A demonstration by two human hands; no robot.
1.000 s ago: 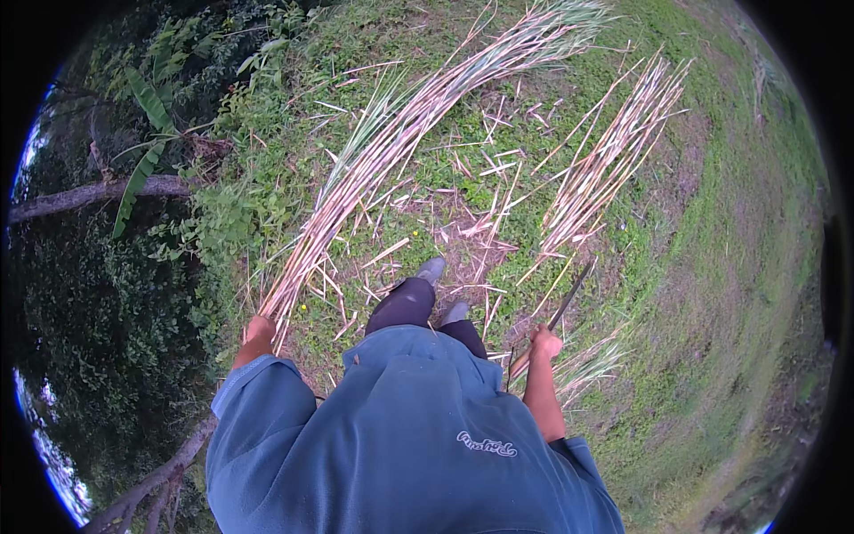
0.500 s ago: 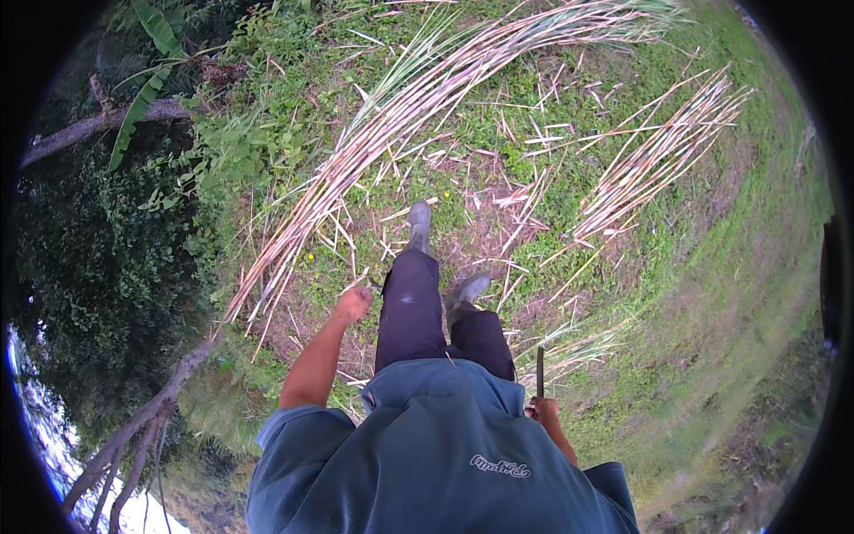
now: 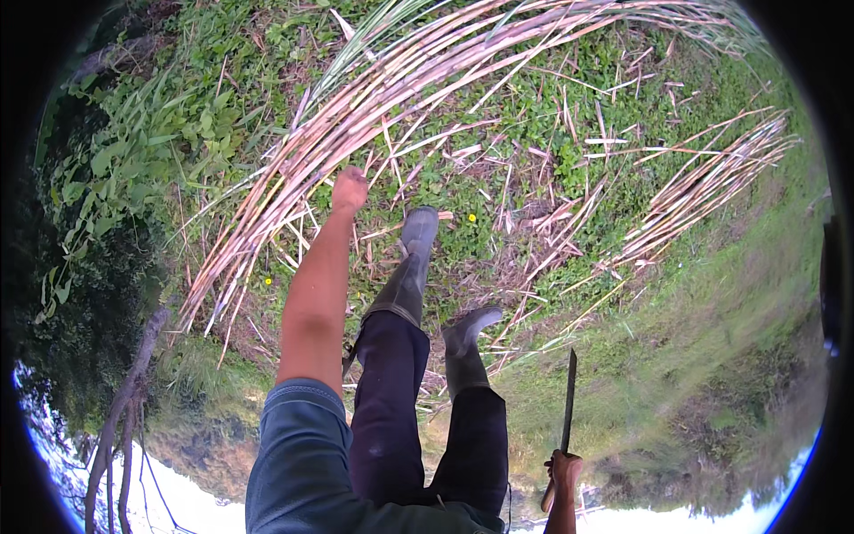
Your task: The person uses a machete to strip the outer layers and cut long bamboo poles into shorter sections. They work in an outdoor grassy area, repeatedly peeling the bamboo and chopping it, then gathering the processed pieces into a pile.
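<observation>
My left arm stretches forward, and my left hand (image 3: pixel 350 190) is at the near edge of a long bundle of cut cane stalks (image 3: pixel 329 133). Its fingers look curled in; whatever they hold, if anything, is hidden, and I cannot tell whether it touches the stalks. Out to the right, low in the view, my right hand (image 3: pixel 566 466) grips a machete (image 3: pixel 569 400) by its handle. The long dark blade points forward, away from me, apart from the stalks. The bundle curves from the left side up to the far right, with green leaves at its far end.
A smaller pile of cane stalks (image 3: pixel 703 191) lies to the right on grass. Cut pieces and dry husks (image 3: pixel 556 218) are scattered ahead of my grey rubber boots (image 3: pixel 420 230). Leafy plants (image 3: pixel 133 142) and a bare branch (image 3: pixel 124 400) stand at the left.
My left hand has moved forward to the bundle's edge. My right hand, still holding the machete, sits lower and slightly farther right in view. The view has tilted, showing more of my legs.
</observation>
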